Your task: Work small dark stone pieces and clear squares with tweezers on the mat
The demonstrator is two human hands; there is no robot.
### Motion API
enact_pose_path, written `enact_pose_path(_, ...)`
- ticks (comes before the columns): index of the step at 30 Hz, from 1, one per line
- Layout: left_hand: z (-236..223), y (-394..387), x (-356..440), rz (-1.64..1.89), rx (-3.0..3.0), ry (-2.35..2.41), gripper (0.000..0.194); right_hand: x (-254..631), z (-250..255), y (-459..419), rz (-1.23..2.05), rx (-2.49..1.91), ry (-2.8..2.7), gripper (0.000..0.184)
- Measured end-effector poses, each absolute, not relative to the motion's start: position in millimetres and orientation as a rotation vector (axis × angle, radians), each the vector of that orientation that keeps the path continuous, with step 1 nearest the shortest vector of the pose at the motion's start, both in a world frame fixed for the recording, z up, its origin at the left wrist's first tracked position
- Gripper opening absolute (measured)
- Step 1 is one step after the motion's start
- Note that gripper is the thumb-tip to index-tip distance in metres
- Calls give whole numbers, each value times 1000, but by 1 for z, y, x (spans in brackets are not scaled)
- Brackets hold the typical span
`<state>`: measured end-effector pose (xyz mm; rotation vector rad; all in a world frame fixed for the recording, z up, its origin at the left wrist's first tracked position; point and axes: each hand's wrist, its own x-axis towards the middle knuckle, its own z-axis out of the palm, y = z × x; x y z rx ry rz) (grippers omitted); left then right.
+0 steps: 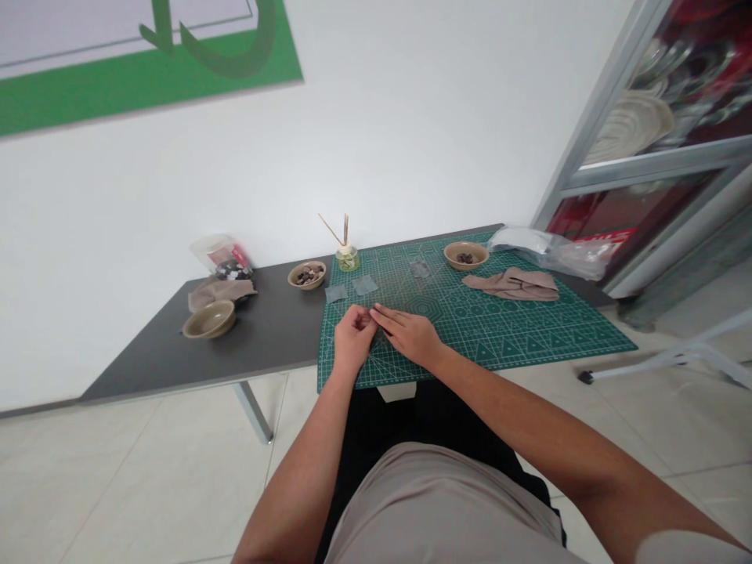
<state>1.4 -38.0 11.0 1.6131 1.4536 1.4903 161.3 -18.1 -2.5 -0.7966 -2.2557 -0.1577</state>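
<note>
My left hand point(352, 338) is closed in a pinch above the near part of the green cutting mat point(529, 337). My right hand point(414, 338) meets it from the right, its fingers pressed together and its fingertips against those of the left. Whatever lies between the fingertips is too small or hidden to name. Just beyond the hands are small greyish, see-through squares, perhaps little bags: one point(337, 294) at the mat's left edge, another point(365, 285) beside it, and a third point(420, 269) farther right.
A bowl of small dark and pale pieces point(306, 275) stands left of a reed diffuser point(348, 257). Another bowl point(452, 256) holds dark pieces near a brown cloth point(517, 283). Clear plastic wrapping point(552, 249) lies at right. Far left are a tan bowl point(210, 320), cloth point(220, 292) and clear tub point(220, 254).
</note>
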Motion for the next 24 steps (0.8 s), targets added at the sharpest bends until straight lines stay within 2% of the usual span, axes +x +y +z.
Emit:
enact_pose_path(11,9,-37,1,1564,1564,1439,11,160,-3,-18,-109,-879,-2290,46)
enact_pose_path(24,4,-33,-2,1641,1511,1240,13,160,3,-20,-2,-1080,-2183,40)
